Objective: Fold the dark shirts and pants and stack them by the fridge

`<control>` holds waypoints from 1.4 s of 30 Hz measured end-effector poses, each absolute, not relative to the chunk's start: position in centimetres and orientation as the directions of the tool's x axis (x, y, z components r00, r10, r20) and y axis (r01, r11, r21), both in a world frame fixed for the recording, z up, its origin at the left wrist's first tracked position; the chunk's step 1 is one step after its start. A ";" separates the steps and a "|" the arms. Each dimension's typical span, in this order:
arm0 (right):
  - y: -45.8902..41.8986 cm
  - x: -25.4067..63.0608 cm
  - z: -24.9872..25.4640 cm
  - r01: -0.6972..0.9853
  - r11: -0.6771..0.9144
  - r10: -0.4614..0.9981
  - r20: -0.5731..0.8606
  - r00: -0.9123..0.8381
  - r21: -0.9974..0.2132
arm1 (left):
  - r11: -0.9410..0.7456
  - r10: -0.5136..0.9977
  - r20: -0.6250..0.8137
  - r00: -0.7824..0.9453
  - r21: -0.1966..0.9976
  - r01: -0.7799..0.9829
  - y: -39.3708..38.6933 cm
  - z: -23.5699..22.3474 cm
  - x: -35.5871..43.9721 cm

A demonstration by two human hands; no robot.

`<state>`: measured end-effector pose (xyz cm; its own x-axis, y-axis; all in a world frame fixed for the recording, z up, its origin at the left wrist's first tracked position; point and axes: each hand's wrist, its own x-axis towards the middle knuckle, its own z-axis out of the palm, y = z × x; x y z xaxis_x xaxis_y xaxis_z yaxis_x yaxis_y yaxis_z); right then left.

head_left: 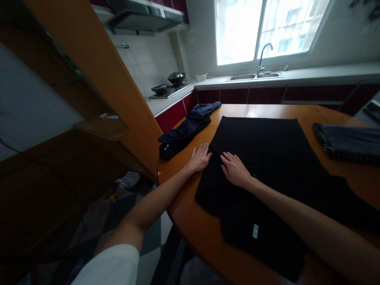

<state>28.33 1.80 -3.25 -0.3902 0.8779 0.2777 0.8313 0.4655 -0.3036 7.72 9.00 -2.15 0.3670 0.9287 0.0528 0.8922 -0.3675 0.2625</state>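
Note:
A black garment (267, 142), which looks like a top, lies spread over the wooden table, with a small white label (255, 231) showing on its near part. My left hand (200, 158) rests with fingers spread at the garment's left edge, partly over the wood. On the black cloth, a little to the right, my right hand (234, 169) lies flat with its fingers apart. Neither hand grips the fabric. My right forearm crosses over the garment and hides some of it.
Dark blue clothes (190, 124) lie bunched at the table's far left. A folded grey-blue garment (350, 142) sits on the right of the wooden table (181, 213). Behind are a sink (242, 78) and a stove (170, 93) with pans. An orange partition (130, 103) stands at left.

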 end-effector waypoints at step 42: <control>-0.7 27.0 -0.9 0.451 0.832 0.548 0.353 -0.759 -0.323 | -0.765 0.628 0.153 0.763 0.303 0.569 10.0 -1.1 8.5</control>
<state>26.96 -0.68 -0.94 -0.7585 0.5480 0.3527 0.4511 0.8321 -0.3228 8.48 10.04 -1.15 0.7629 0.6282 0.1526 0.5690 -0.7645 0.3028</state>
